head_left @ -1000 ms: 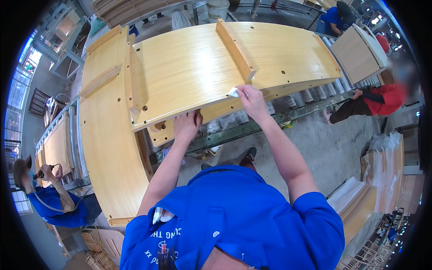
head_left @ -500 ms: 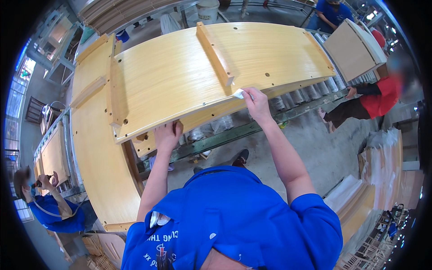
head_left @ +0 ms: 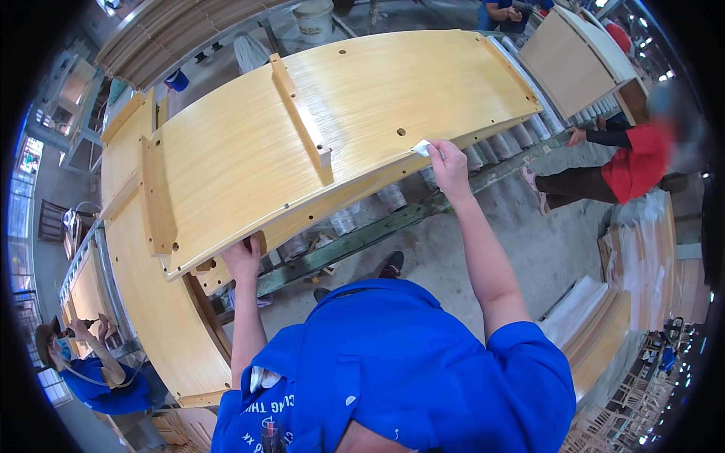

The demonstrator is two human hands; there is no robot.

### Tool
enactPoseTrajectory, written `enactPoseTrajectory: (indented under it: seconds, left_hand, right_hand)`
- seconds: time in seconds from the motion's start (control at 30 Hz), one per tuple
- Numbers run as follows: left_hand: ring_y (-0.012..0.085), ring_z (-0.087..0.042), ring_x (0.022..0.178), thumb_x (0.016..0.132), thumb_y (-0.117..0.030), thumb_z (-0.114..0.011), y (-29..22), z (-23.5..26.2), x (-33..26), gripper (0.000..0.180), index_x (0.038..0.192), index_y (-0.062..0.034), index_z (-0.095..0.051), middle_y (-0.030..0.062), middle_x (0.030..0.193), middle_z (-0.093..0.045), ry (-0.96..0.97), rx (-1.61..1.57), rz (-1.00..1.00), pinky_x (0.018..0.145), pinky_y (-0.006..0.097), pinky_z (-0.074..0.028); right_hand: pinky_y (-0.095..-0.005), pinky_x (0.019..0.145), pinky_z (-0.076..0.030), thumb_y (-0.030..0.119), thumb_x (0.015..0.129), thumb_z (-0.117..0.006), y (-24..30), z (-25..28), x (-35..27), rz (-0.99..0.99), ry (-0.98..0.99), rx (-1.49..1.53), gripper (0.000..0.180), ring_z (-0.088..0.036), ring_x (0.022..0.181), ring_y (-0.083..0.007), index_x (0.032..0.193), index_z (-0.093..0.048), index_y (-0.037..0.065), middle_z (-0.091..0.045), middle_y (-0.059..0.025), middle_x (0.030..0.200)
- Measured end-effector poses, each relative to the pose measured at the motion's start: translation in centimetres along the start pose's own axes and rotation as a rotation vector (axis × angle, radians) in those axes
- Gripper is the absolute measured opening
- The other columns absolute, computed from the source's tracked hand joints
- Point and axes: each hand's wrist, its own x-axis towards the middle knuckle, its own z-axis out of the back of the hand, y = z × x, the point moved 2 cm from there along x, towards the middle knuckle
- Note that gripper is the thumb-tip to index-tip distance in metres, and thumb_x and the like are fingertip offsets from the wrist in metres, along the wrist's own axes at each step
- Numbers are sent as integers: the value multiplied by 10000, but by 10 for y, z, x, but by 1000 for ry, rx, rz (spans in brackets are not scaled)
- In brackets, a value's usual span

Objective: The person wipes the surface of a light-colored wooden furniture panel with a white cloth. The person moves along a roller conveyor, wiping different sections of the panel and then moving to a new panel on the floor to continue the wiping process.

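A long, pale yellow wooden panel (head_left: 234,136) lies before me, with wooden crossbars screwed across its top. My right hand (head_left: 451,172) pinches a small white folded piece (head_left: 421,148), cloth or paper, I cannot tell which, against the panel's near edge. At the left end of that edge, my left hand (head_left: 242,263) grips the panel from below; its fingertips are partly hidden under it. The nearest crossbar (head_left: 302,113) stands left of my right hand. Beneath the top panel shows a second wooden panel (head_left: 325,211).
Rollers (head_left: 389,198) on a green-framed conveyor (head_left: 355,245) carry the panels. Another wooden panel (head_left: 162,317) stretches along my left. A cardboard-coloured box (head_left: 563,60) sits at the far right, by a person in red (head_left: 640,162). Someone in blue (head_left: 113,389) works at the left. Wrapped boards (head_left: 596,332) are stacked right.
My right hand has slid rightward along the panel's near edge with the white piece, away from the crossbar. My left hand keeps its place near the left end. The whole view has shifted.
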Motion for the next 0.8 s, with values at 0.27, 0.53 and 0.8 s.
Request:
enactPoseTrajectory:
  seconds: [0.27, 0.53, 0.8]
  left_hand:
    - [344, -443, 1079, 747, -197, -615, -89, -33, -6, 285, 995, -62, -575, 148, 1120, -512, 185, -88, -52, 905, 499, -330]
    - [332, -459, 1078, 782, -234, -606, -190, -53, 25, 324, 1069, -95, -545, 138, 1130, -507, 330, -289, -365, 919, 450, -345]
    - [314, -476, 1111, 793, -338, -579, -221, -79, 41, 494, 1253, -197, -468, 122, 1186, -507, 485, -156, -331, 943, 457, -338]
  right_hand:
    - [-354, 684, -472, 97, 845, -554, -16, 5, 6, 4, 55, 23, 138, -604, 763, -303, 885, -607, -24, -617, -167, 832]
    - [-353, 687, -476, 106, 848, -553, -29, 17, 15, 12, 67, 40, 147, -609, 767, -302, 890, -604, -26, -615, -169, 827]
    - [-349, 681, -474, 98, 845, -551, -72, 55, 35, -4, 3, 6, 143, -611, 770, -305, 892, -605, -25, -616, -174, 831]
